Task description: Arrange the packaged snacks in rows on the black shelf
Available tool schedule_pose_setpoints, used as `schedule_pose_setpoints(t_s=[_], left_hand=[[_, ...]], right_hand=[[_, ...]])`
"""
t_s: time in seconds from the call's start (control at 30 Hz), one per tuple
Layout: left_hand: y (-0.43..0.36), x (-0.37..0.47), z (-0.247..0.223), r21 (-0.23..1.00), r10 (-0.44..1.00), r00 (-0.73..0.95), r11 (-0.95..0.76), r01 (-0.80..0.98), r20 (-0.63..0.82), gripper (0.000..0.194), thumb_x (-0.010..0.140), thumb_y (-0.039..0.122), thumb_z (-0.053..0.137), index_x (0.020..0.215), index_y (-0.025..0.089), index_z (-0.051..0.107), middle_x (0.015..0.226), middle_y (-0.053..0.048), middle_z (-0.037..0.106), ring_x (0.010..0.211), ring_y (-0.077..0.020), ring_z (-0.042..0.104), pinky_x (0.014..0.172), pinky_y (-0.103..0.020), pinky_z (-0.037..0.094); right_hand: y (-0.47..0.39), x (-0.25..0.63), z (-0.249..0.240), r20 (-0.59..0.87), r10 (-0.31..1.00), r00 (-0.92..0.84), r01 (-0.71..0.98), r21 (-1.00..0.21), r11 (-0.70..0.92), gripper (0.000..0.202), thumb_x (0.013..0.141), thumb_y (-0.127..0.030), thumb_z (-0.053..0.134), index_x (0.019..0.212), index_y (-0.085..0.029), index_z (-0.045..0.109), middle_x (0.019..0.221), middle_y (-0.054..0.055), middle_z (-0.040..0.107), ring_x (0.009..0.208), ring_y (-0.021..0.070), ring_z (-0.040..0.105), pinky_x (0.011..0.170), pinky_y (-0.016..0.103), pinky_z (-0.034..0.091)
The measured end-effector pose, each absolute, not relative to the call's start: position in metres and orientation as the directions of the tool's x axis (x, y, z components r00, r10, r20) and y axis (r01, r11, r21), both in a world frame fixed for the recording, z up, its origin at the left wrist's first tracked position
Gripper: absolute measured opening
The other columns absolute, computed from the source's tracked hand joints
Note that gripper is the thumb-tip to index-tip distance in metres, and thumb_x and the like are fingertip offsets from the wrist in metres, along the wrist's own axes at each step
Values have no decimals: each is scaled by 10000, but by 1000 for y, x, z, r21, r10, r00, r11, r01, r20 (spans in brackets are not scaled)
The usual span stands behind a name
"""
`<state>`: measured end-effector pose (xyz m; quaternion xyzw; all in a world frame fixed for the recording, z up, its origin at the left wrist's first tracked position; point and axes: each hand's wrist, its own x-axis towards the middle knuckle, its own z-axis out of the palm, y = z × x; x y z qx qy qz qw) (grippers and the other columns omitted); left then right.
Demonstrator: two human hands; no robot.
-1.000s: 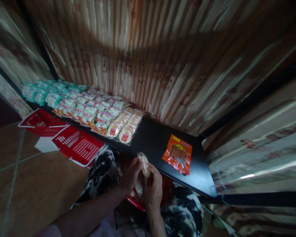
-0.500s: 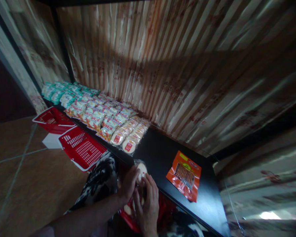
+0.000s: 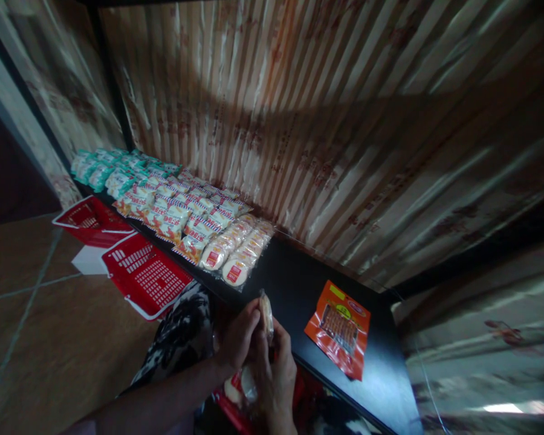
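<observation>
Both my hands hold one round, flat, pale cake in a clear wrapper [image 3: 266, 315], turned edge-on above the front edge of the black shelf [image 3: 283, 272]. My left hand [image 3: 239, 336] pinches it from the left, thumb and fingers closed. From the right, my right hand [image 3: 275, 370] has its fingers on the wrapper, partly hiding it. Two rows of similar round wrapped cakes [image 3: 234, 272] lie overlapped on the shelf beyond. Below my hands, more wrapped pale cakes [image 3: 234, 386] show in a red basket [image 3: 236, 417] on my lap.
An orange snack packet [image 3: 340, 329] lies on the shelf at the right. Left of the cakes are rows of white-and-orange packets [image 3: 167, 217] and green packets [image 3: 102, 175]. Red baskets [image 3: 156, 278] and a white box [image 3: 90, 260] stand on the floor. A printed curtain [image 3: 299, 121] hangs behind.
The wrapped cake has turned from showing its flat face to standing edge-on. My fingers have shifted around it, and the right hand has moved slightly.
</observation>
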<state>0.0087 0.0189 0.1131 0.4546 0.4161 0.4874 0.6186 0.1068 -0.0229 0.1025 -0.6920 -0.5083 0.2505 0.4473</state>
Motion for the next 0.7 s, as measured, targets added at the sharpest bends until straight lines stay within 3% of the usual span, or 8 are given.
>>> schedule_pose_setpoints(t_s=[0.13,0.3,0.47,0.7], left_hand=[[25,10,116,966,981,182,107,-235,-64,437,867,432,391,1200,180,522,1248,-59,554,1166,-204,487,1011,-324,363],[35,13,122,974,986,111,144,-176,-125,334,848,369,432,1068,176,591,1132,-63,620,1080,-210,542,966,-324,398],[49,18,119,987,993,53,111,-114,-105,318,844,367,425,1010,156,594,1097,-90,613,1043,-214,550,942,-329,410],[69,29,108,999,999,50,-16,-37,18,287,839,347,436,996,166,593,1121,-98,588,1067,-212,528,945,-339,406]], right_hand=[[-14,111,106,24,902,432,389,-907,-162,495,767,-582,472,1050,-189,575,923,72,684,818,213,648,672,266,489],[0,119,100,-42,884,465,247,-953,-175,501,776,-591,433,1011,-171,574,916,65,679,834,208,631,705,275,487],[16,134,87,-45,865,500,329,-914,-237,543,716,-604,474,964,-146,626,983,106,674,916,252,615,783,323,471],[35,140,92,9,877,481,460,-854,-243,537,728,-563,463,1045,-148,591,947,116,691,846,252,648,698,312,486]])
